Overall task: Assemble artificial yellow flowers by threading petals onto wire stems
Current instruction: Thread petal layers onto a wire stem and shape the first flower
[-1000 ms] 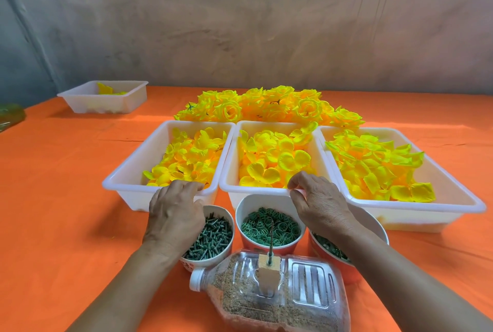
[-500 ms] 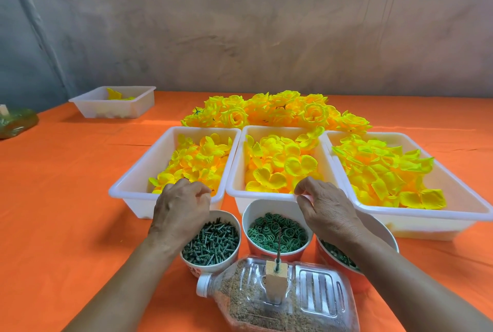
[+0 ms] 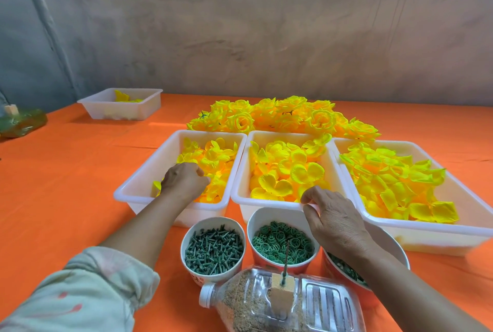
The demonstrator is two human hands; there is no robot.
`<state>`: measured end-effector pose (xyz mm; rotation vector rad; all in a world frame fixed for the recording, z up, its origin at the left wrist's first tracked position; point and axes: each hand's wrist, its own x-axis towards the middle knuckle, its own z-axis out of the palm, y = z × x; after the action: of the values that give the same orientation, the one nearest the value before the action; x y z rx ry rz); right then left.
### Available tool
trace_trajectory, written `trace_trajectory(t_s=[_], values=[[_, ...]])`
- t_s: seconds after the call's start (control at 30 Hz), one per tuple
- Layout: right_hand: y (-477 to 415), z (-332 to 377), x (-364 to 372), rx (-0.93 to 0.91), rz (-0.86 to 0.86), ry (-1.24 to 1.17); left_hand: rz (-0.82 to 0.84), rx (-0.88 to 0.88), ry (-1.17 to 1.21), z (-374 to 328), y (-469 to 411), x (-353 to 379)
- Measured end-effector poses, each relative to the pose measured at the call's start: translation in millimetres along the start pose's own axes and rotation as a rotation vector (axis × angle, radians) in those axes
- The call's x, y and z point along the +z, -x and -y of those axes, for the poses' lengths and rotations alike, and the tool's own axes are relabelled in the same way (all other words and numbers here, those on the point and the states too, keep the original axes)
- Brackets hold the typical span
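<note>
Three white trays of loose yellow petals stand side by side: left tray (image 3: 133,194), middle tray (image 3: 240,199), right tray (image 3: 426,227). My left hand (image 3: 184,179) is inside the left tray, fingers curled round petals (image 3: 213,158) in the pile; the fingertips are hidden. My right hand (image 3: 333,219) grips the near rim of the middle tray, fingers over the edge and thumb outside. A thin wire stem (image 3: 286,259) stands bare in a wooden block (image 3: 282,295) on a sand-filled bottle (image 3: 266,313) lying on its side. Finished yellow flowers (image 3: 280,115) are heaped behind the trays.
A cup of dark green pegs (image 3: 213,249) and a cup of green rings (image 3: 280,243) sit in front of the trays. My right forearm partly hides a third bowl (image 3: 386,246). A small white tray (image 3: 106,110) and a green bottle (image 3: 21,121) lie far left on the orange cloth.
My left hand has left the peg cup's edge and moved forward into the left tray's petals. My right hand stays on the middle tray's rim.
</note>
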<state>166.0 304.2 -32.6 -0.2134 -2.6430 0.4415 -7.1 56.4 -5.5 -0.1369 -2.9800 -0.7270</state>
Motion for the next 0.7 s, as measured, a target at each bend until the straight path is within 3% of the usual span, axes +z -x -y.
trace_trajectory(t_s=[0.2,0.4,0.5,0.6,0.7], values=[[0,-1,1,-0.012,-0.006,0.011,0.036,-0.059,-0.046,-2,-11,14],[0,-1,2,0.004,-0.007,0.012,-0.041,-0.132,0.114,1,-14,16],[0,0,2,0.000,-0.004,0.013,-0.083,-0.140,0.346,10,-18,12],[0,-1,1,0.004,0.006,0.021,-0.070,-0.195,0.789,16,-19,4],[-1,-1,1,0.006,0.018,0.023,-0.037,-0.219,1.077,18,-10,-7]])
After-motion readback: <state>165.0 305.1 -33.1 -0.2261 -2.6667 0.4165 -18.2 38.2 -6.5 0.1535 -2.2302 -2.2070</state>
